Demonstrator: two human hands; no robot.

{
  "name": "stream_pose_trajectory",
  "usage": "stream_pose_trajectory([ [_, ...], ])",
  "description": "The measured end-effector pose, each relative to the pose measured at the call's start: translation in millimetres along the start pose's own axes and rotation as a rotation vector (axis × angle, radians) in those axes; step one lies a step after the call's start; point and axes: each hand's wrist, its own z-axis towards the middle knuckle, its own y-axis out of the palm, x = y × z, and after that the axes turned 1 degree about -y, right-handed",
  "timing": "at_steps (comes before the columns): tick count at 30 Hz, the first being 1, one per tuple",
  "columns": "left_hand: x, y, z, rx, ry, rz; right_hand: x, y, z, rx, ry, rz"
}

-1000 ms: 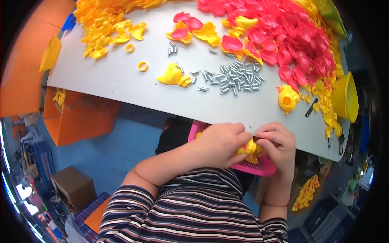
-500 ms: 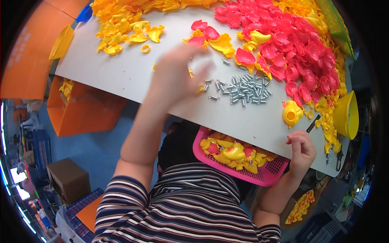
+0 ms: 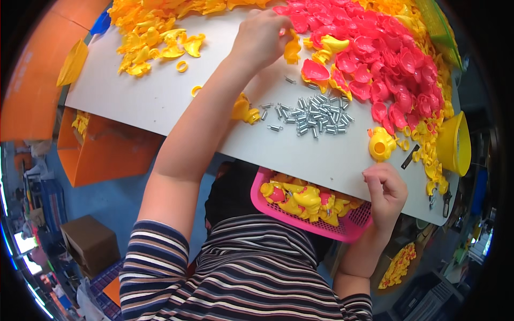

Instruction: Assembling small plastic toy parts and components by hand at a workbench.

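Note:
My left hand (image 3: pixel 261 38) reaches across the table, its fingers closed on a pink plastic shell (image 3: pixel 282 32), of which only a sliver shows. A yellow scalloped shell (image 3: pixel 292 49) sits right beside those fingertips. My right hand (image 3: pixel 386 190) hovers by the near table edge, fingers curled and thumb against them; whatever may be inside is hidden. Just beyond it is a yellow toy duck (image 3: pixel 381 143) with a round opening. Small metal springs (image 3: pixel 321 113) lie heaped mid-table. Under my left forearm a yellow duck part (image 3: pixel 245 111) is partly covered.
A large heap of pink shells (image 3: pixel 385 64) fills the right side, with yellow pieces (image 3: pixel 155 37) at the far left. A pink basket (image 3: pixel 350 231) of duck parts rests at my lap. A yellow bowl (image 3: pixel 454 144) and a dark flat strip (image 3: pixel 410 157) are at right.
My left hand has moved away from me and to the right, from above the table to the pink shells. My right hand stays curled near the edge. The view has shifted slightly.

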Motion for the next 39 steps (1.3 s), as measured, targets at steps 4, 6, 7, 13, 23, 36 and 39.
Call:
stream_pose_trajectory([
  [4,54.3,-38.4,-13.1,0.046,-0.047,-0.422,-4.9,14.4,12.4,0.107,0.103,0.079],
  [6,77.7,-34.9,-37.4,-0.072,0.072,-0.546,-11.8,35.2,24.1,0.176,0.185,0.160],
  [7,93.0,-39.1,-48.3,-0.202,0.081,-0.599,-16.1,45.8,30.1,0.178,0.221,0.274],
  [13,132.7,-48.2,-88.3,-0.547,-0.423,-1.203,2.5,54.5,33.6,0.143,0.350,0.519],
  [23,138.1,-39.7,-122.6,-0.503,-0.801,-1.572,0.1,57.6,28.5,0.172,0.328,0.364],
  [36,142.5,-41.4,-136.5,-0.454,-0.782,-1.167,42.7,31.3,92.1,-0.079,0.039,-0.550],
  [39,145.5,-39.6,-137.0,-0.462,-0.772,-1.151,45.7,27.4,91.0,-0.085,0.033,-0.539],
])
